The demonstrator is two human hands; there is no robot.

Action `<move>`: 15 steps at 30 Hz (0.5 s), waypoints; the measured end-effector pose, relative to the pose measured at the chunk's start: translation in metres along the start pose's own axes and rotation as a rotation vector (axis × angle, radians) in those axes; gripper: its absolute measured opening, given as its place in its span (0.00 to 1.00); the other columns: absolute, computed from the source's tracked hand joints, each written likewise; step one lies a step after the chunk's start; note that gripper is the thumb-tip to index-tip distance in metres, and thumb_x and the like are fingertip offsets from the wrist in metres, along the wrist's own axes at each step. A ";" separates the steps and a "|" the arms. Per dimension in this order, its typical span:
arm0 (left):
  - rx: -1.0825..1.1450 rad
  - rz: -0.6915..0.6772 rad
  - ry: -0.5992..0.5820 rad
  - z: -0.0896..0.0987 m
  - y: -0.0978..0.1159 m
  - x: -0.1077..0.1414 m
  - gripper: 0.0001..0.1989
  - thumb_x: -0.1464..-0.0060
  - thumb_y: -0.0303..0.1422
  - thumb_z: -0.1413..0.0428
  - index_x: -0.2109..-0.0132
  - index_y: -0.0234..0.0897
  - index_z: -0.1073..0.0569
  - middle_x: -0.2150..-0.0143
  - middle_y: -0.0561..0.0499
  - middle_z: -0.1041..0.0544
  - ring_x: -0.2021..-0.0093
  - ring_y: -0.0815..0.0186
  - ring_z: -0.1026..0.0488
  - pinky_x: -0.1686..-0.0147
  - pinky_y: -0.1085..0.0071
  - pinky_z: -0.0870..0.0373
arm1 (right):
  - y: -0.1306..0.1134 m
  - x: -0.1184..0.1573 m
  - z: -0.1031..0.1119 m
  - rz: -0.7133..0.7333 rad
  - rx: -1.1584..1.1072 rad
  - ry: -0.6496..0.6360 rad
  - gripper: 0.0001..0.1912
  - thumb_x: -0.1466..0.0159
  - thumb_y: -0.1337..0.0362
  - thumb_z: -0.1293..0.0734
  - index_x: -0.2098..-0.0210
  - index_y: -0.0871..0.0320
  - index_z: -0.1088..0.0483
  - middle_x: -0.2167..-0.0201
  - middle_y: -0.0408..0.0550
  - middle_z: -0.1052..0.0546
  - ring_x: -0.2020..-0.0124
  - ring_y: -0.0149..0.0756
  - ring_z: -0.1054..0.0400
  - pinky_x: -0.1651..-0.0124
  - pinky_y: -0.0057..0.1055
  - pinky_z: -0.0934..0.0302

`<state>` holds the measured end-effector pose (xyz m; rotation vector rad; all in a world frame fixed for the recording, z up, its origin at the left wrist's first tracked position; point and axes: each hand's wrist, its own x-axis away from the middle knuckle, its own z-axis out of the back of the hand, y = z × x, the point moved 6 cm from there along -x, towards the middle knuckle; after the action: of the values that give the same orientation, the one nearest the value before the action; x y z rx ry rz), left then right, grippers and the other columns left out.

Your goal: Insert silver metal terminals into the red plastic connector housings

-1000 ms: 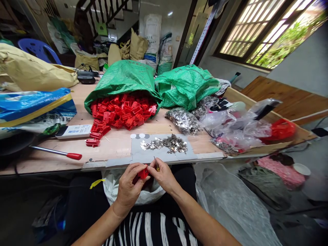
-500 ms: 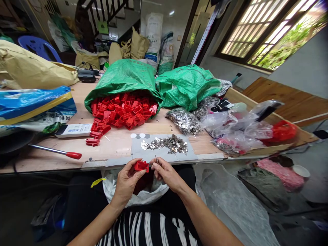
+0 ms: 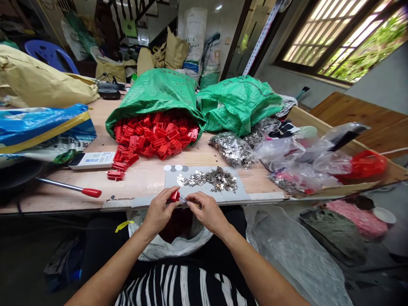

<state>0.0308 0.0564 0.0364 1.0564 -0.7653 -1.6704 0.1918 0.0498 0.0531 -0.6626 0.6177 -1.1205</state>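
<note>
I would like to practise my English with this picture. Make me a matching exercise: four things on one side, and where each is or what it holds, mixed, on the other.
1. left hand
2. pile of red parts
3. loose metal pieces
4. right hand

A. on the grey sheet
B. holds a thin tool
C. at the mouth of a green sack
D. holds a single red part

Pairs: 1-D, 2-C, 3-A, 4-B
</note>
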 end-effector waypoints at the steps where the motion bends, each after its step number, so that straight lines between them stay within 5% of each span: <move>1: -0.006 -0.007 -0.013 -0.001 -0.001 -0.001 0.20 0.48 0.28 0.43 0.47 0.43 0.28 0.51 0.47 0.22 0.51 0.60 0.26 0.49 0.62 0.31 | 0.000 -0.001 0.000 0.007 0.022 -0.008 0.08 0.38 0.68 0.37 0.61 0.56 0.27 0.65 0.47 0.25 0.63 0.34 0.31 0.58 0.30 0.40; 7: 0.004 -0.001 -0.037 -0.002 -0.008 -0.001 0.21 0.49 0.30 0.42 0.46 0.45 0.27 0.50 0.49 0.22 0.48 0.59 0.26 0.44 0.58 0.35 | -0.001 -0.005 -0.003 0.021 0.076 -0.050 0.09 0.38 0.70 0.36 0.60 0.55 0.26 0.65 0.47 0.25 0.63 0.34 0.31 0.59 0.30 0.39; 15: 0.034 0.022 -0.066 0.000 -0.007 -0.005 0.19 0.50 0.30 0.41 0.49 0.44 0.26 0.53 0.49 0.21 0.54 0.61 0.24 0.51 0.64 0.29 | 0.002 -0.008 -0.007 0.061 0.090 -0.072 0.09 0.38 0.70 0.36 0.60 0.54 0.26 0.64 0.46 0.25 0.62 0.34 0.31 0.57 0.29 0.39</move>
<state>0.0289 0.0632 0.0313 1.0170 -0.8481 -1.6855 0.1854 0.0566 0.0485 -0.6004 0.5191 -1.0573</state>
